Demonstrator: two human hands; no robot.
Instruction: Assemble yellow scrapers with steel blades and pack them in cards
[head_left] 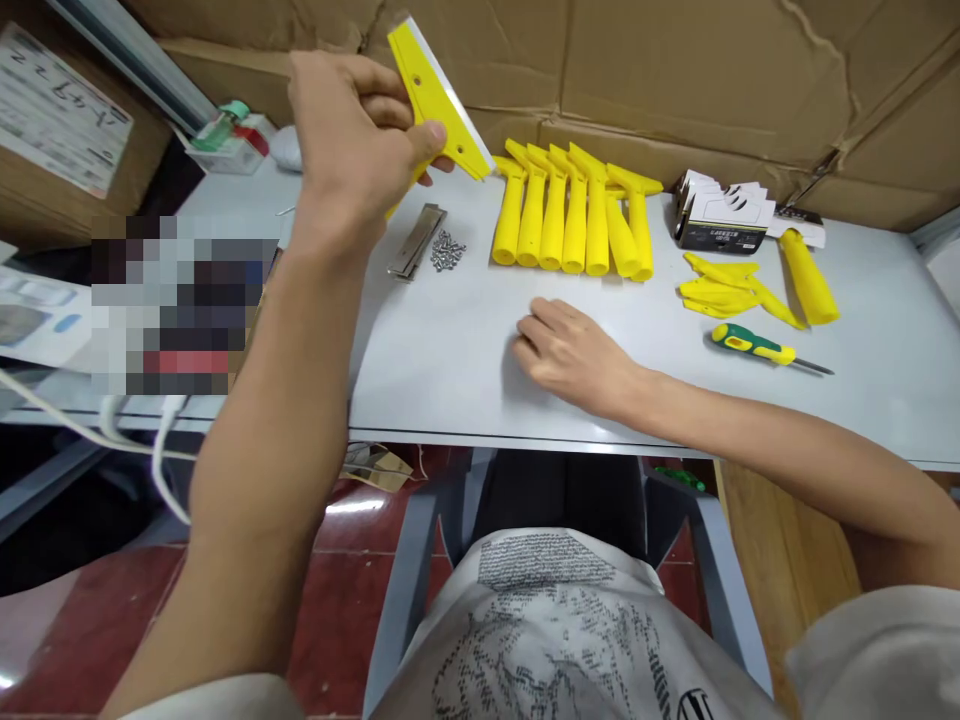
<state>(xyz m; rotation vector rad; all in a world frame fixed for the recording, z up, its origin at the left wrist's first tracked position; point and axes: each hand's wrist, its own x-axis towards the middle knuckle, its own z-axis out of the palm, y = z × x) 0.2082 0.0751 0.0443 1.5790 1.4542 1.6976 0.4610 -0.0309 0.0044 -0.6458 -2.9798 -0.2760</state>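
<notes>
My left hand is raised at the upper left, its fingers closed on a yellow scraper with a pale blade edge. On the white table, my right hand rests with its fingers curled; whether anything is inside them is hidden. Several yellow scraper handles lie in a row beyond it. Small screws are piled beside flat metal blades, below the raised scraper. A green and yellow screwdriver lies to the right, near loose yellow pieces and a single yellow handle.
A black and white box of cards stands at the back right. Cardboard lines the table's far side. At the left are a small box with a green item, white cables and a large carton.
</notes>
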